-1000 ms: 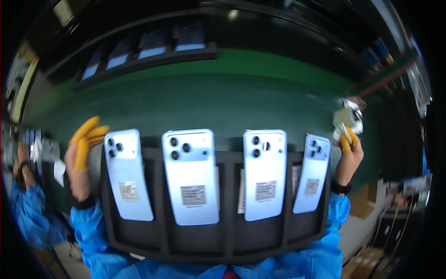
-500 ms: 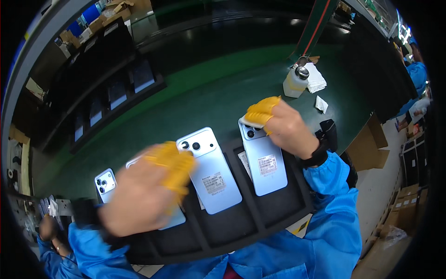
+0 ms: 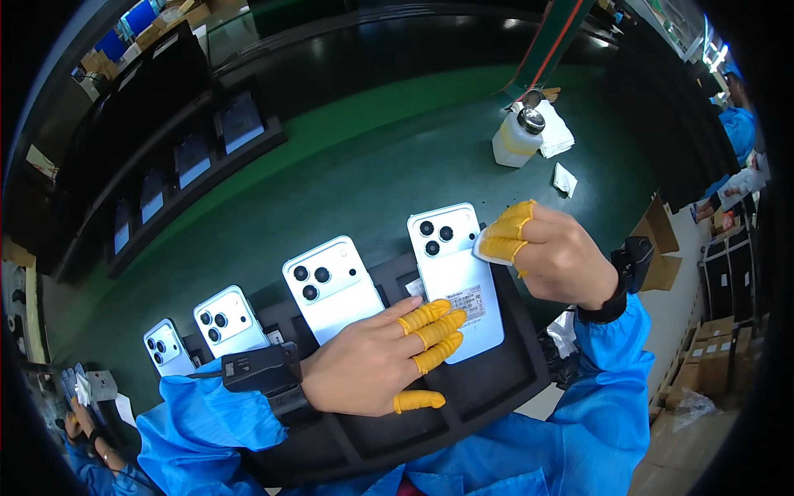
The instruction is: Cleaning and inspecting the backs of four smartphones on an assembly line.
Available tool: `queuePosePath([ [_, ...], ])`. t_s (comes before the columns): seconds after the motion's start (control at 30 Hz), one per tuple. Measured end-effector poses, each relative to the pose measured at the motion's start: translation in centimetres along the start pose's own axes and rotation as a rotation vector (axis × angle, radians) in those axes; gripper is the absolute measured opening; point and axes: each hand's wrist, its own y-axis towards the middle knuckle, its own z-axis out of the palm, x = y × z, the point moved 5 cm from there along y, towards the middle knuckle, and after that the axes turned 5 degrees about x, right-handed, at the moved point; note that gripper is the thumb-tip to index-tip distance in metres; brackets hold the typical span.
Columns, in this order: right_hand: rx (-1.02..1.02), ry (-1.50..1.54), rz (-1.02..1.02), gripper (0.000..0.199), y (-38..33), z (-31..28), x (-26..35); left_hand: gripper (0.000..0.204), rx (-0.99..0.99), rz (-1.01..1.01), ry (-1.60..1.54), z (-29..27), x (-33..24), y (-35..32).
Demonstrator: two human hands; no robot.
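Several light-blue phones lie back up in a black compartmented tray [image 3: 397, 434]. My left hand [image 3: 372, 355], with yellow finger cots, is spread flat; its fingertips reach the lower left part of the rightmost phone [image 3: 484, 335]. The palm covers the lower part of the phone beside it [image 3: 331, 302]. My right hand [image 3: 566, 260], also in yellow finger cots, pinches a folded white wipe [image 3: 490, 250] against the right edge of the rightmost phone, below its camera plate. Two further phones, the nearer one [image 3: 227, 318] and the leftmost [image 3: 168, 345], lie left, partly behind my left sleeve.
A pump bottle [image 3: 518, 136] and a stack of white wipes [image 3: 556, 128] stand at the back right, with a crumpled wipe [image 3: 565, 179] nearer. Another tray of phones [image 3: 198, 192] lies far left. A post [image 3: 546, 50] rises behind the bottle. A co-worker's hand [image 3: 80, 419] shows at lower left.
My left hand has moved right, from the left phones to the rightmost one, and spread its fingers. My right hand has slid the wipe off the cameras to the phone's right edge.
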Motion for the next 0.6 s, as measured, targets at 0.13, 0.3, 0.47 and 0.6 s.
queuePosePath([
  [0.13,-0.106,0.034,-0.083,0.022,3.4,0.9,1.3,0.068,-0.062,0.029,-0.007,-0.8,-0.2,0.0],
  [0.3,-0.049,-0.012,-0.111,0.017,4.2,2.5,2.2,0.067,-0.085,0.019,0.008,-0.9,-0.3,-1.1],
  [0.47,0.159,-0.089,0.102,0.019,0.9,0.6,2.3,0.066,-0.099,0.009,0.015,-0.6,-0.7,-1.9],
  [0.6,-0.092,-0.090,-0.016,0.022,4.0,1.7,3.8,0.065,-0.093,0.021,0.035,-0.6,-1.1,-2.1],
])
